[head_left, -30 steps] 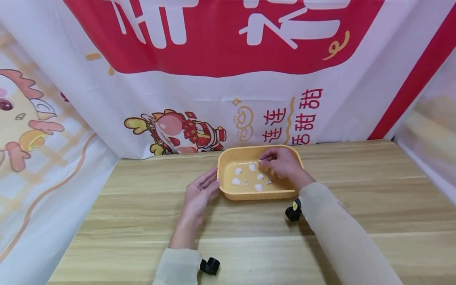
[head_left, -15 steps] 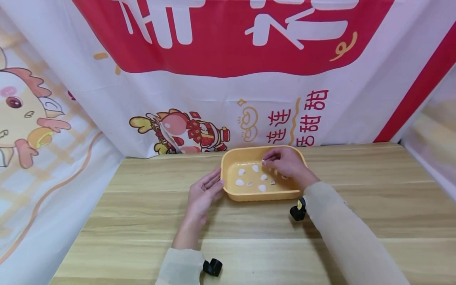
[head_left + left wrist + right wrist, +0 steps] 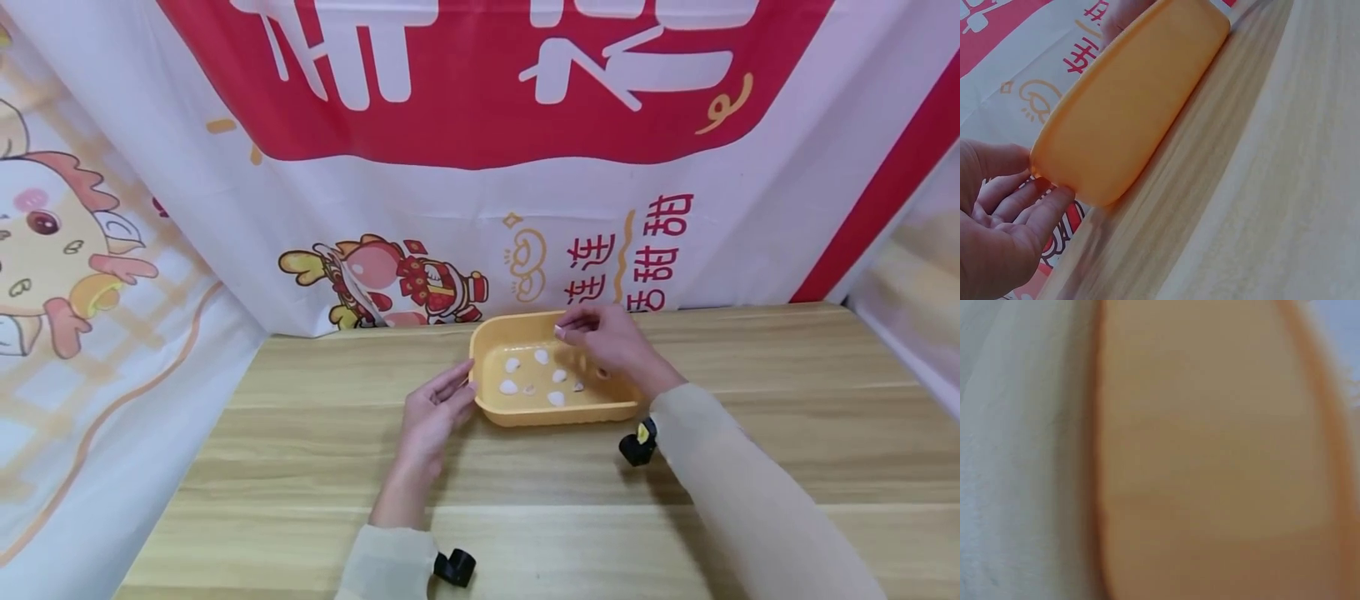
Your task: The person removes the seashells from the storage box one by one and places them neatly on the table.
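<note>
A yellow plastic tray [image 3: 558,414] stands on the wooden table, with several small white seashells [image 3: 508,387] spread over its bottom. At the tray's left end, my left hand [image 3: 431,421] grips the rim; the left wrist view shows the thumb at the rim and fingers against the outer wall [image 3: 1129,106]. My right hand [image 3: 611,342] reaches over the tray's far right part and pinches a small white seashell [image 3: 560,332] between thumb and fingertips. The right wrist view holds only the tray's blurred side wall [image 3: 1210,456]; the right hand is hidden there.
The wooden table [image 3: 337,450] extends to both sides and in front of the tray. Close behind the tray hangs a printed white and red cloth [image 3: 450,200], with another printed cloth [image 3: 112,400] along the left side.
The head view has shifted a little. My right hand has lifted slightly and drawn towards the tray's far rim with the seashell still pinched. My left hand stays on the tray.
</note>
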The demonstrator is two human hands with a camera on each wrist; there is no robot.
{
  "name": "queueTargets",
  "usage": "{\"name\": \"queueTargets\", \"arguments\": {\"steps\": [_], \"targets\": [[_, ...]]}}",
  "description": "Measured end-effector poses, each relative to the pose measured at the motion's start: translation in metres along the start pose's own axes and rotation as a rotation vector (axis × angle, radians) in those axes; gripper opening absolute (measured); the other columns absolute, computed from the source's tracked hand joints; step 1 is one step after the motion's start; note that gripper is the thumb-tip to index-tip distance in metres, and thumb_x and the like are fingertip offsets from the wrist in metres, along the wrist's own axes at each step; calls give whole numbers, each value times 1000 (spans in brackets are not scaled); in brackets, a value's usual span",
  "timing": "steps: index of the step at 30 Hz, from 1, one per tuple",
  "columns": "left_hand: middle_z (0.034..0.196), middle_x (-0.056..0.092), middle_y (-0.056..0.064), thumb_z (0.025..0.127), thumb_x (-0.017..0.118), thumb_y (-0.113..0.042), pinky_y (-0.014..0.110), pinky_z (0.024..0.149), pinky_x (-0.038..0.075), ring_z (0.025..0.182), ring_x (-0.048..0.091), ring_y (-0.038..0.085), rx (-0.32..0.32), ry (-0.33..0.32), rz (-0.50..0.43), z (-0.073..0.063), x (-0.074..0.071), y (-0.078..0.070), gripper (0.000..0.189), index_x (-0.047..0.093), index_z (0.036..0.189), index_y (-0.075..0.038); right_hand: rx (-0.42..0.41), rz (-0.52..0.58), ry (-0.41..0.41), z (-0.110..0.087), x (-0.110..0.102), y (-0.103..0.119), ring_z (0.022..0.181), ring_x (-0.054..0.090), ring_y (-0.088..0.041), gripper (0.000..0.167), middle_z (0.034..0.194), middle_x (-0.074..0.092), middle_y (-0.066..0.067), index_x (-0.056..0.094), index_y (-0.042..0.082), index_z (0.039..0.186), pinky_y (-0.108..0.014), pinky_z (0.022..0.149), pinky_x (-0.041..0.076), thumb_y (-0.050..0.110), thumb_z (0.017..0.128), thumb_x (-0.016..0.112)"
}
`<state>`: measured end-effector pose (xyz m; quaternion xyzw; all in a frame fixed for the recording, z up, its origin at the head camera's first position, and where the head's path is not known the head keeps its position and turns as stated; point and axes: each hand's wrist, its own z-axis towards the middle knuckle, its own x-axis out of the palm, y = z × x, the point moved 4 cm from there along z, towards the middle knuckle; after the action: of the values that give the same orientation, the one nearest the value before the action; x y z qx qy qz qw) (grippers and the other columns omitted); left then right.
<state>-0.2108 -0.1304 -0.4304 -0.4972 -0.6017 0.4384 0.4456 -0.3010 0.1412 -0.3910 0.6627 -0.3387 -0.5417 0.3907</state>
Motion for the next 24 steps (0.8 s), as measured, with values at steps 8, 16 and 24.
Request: {"name": "queueTargets", "arguments": {"steps": [8, 16, 24], "targets": [[158, 59, 16, 102, 69, -2, 41, 114, 58, 141, 63, 35, -2, -2, -9, -2, 2, 0, 45, 66, 146, -10, -87, -36, -52, -24, -17, 30, 101, 67, -23, 22, 114, 75, -12, 75, 8, 119, -27, 85, 61, 21, 101, 78], [158, 59, 17, 102, 69, -1, 41, 115, 58, 142, 62, 35, -2, -1, -18, -2, 0, 0, 45, 65, 146, -9, -125, -49, -43, -61, -14, 39, 97, 68, -23, 21, 108, 77, -9, 77, 12, 115, -29, 77, 63, 26, 100, 79], [157, 60, 16, 102, 69, -2, 41, 114, 58, 141, 63, 34, -3, -1, -19, -2, 1, 0, 43, 68, 144, -12, -122, -20, -50, -95, -1, 31, 94, 69, -22, 16, 104, 77, -8, 77, 11, 111, -24, 75, 62, 22, 99, 80]]}}
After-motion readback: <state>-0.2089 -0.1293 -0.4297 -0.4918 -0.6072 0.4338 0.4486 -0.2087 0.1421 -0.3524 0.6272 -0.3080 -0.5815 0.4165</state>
